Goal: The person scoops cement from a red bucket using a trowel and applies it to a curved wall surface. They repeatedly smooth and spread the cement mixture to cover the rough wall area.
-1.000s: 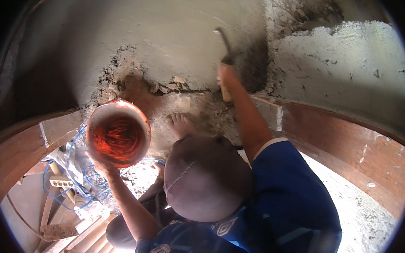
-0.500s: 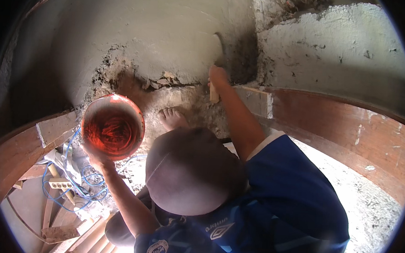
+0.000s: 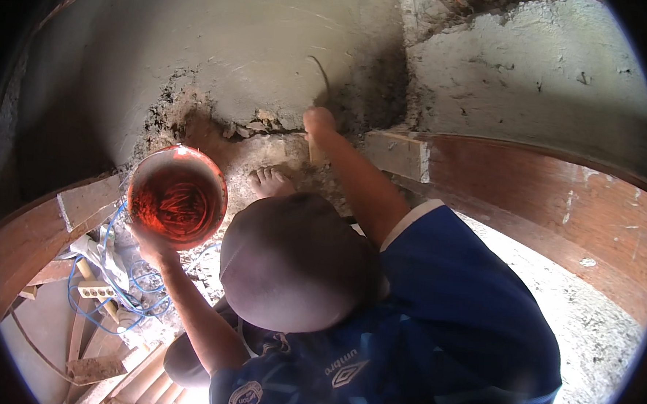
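Note:
My left hand [image 3: 153, 244] grips the near side of a round orange-red bucket [image 3: 215, 222], whose open mouth faces up. Grey residue coats its upper inner wall, and streaks mark the red bottom. Farther off to the right, my right hand [image 3: 319, 121] is closed round the wooden handle [image 3: 315, 154] of a trowel. The trowel's blade lies against the smooth grey plaster wall [image 3: 237, 36]; only its dark curved edge stands out from the plaster. Just below the blade, a ragged crack [image 3: 258, 125] runs along the foot of the wall.
My bent knee [image 3: 298, 263] and bare foot [image 3: 272, 182] are between my arms. Brown wooden boards [image 3: 500, 175] stand at the right, another board [image 3: 25, 245] at the left. At lower left lie a blue cable [image 3: 123, 330], a power strip [image 3: 96, 290] and wood pieces [image 3: 95, 369].
My right hand and the trowel have moved left along the plaster. My left hand still holds the bucket in nearly the same place.

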A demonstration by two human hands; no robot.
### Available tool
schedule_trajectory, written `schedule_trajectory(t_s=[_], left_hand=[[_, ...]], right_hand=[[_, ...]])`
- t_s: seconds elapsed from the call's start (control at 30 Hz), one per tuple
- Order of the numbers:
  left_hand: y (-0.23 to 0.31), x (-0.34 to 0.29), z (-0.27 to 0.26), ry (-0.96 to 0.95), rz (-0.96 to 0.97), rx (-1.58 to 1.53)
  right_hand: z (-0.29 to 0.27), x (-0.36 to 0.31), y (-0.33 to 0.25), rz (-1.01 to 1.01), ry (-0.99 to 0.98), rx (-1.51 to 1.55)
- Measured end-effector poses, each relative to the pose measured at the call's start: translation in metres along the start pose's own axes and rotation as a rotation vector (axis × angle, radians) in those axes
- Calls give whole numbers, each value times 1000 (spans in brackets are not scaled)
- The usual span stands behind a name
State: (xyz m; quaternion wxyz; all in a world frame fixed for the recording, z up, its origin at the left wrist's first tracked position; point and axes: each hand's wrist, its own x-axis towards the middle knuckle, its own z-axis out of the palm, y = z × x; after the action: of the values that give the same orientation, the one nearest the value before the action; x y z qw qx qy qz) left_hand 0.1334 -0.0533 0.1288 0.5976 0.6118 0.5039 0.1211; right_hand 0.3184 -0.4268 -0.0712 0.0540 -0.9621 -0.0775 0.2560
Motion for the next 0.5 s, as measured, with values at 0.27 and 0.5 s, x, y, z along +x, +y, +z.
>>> schedule_trajectory(t_s=[0.27, 0.5], left_hand=[[-30, 27, -32, 66, 166, 221], [-15, 12, -6, -73, 107, -138]], right_hand=[[-37, -38, -1, 861, 58, 1129], [-13, 60, -27, 77, 325, 759]])
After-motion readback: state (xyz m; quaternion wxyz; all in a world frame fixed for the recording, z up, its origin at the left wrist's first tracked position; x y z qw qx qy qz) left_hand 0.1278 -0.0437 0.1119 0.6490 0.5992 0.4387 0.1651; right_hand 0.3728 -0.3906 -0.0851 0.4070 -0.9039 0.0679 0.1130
